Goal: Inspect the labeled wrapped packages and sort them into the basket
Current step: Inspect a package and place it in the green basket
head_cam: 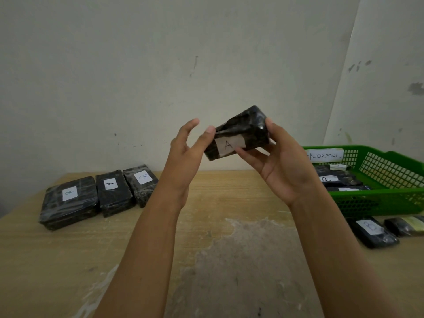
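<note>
Holding a black wrapped package (pixel 241 131) up in the air above the worktop (pixel 206 226), tilted, white "A" label (pixel 228 145) facing the camera. Gripping it with the right hand (pixel 282 166), thumb on the upper right end and fingers (pixel 245 154) curled underneath by the label. Barely touching its left end with the thumb of the left hand (pixel 185 154), other fingers spread loose and off the wrap.

Over on the left of the worktop, three more side by side: outer B package (pixel 68 203), middle A package (pixel 114 193), inner B package (pixel 142 187).

On the right, a green basket (pixel 390 196) with a "NORMAL" tag (pixel 324 155) and a few sorted packages (pixel 337 179) inside. Just in front of it, a flat B package (pixel 372 232) and a yellowish package (pixel 406 226).
</note>
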